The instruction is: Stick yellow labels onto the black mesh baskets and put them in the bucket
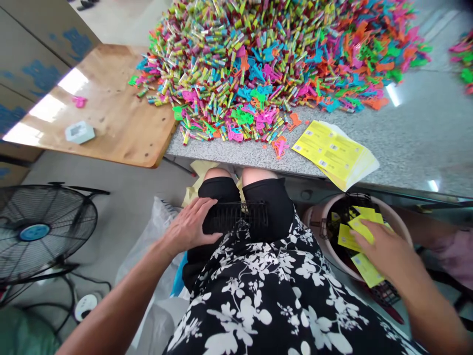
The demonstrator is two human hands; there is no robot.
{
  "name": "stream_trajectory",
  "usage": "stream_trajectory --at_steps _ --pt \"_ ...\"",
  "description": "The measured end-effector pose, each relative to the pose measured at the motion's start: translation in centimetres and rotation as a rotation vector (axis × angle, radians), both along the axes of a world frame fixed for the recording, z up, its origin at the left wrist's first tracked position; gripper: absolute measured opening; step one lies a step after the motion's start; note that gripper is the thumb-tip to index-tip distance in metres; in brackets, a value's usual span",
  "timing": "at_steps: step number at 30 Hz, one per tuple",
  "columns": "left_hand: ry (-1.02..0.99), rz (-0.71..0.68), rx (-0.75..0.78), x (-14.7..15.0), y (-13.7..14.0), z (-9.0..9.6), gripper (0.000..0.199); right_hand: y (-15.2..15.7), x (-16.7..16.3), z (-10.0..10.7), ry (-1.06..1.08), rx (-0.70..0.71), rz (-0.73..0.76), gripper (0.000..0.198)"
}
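A black slotted plastic rack (242, 215) lies across my lap, and my left hand (194, 224) grips its left end, fingers above and thumb below. At the right, my right hand (384, 249) is over a round pale bucket (405, 224). Yellow cards (349, 237) lie in the bucket among black plastic racks (357, 198). One yellow card (360, 227) is right at my right fingertips. Motion smears that hand, so whether its fingers hold the card is unclear.
A big pile of small printed tubes (207, 74) and colourful toy-gun-shaped plastic pieces (354, 59) covers the stone table (417, 133). Yellow printed sheets (332, 148) overhang its front edge. A wooden board (121, 108) adjoins it left; a fan (35, 231) stands below. Someone's leg (421, 227) shows right.
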State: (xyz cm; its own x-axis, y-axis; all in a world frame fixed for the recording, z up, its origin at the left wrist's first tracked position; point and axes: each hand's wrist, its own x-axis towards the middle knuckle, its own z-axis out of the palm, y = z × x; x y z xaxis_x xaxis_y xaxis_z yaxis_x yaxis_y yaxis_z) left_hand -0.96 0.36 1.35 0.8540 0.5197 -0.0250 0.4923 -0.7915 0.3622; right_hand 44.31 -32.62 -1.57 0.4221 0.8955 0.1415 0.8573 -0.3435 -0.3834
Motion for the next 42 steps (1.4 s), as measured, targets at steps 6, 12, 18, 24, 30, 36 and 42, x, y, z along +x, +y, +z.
stream_trajectory --at_steps 6,12,18,24,30,36,42 --pt "-0.009 0.033 -0.042 -0.1 -0.3 0.2 0.086 12.5 -11.4 2.1 0.168 -0.046 0.328 0.062" --pt "-0.081 0.138 -0.197 -1.6 -0.1 -0.1 0.076 18.7 -15.7 0.6 -0.073 -0.147 0.668 0.074" --pt "-0.509 0.329 -0.576 -3.2 -0.1 -0.2 0.065 19.5 -14.7 0.0 -0.036 -0.058 0.677 0.050" --pt "-0.703 0.451 -1.348 -2.4 0.6 2.0 0.070 18.4 -13.2 1.0 -0.011 0.111 0.732 0.042" --pt "-0.536 0.380 -1.856 -2.0 2.0 2.7 0.082 17.7 -11.6 1.4 -0.028 0.290 0.613 0.043" --pt "-0.219 0.247 -1.920 -0.7 2.8 2.2 0.092 17.2 -12.9 -1.4 0.037 0.288 0.512 0.065" --pt "0.360 0.156 -1.461 2.3 4.5 2.7 0.052 16.6 -14.5 -1.5 0.215 0.117 0.533 0.081"
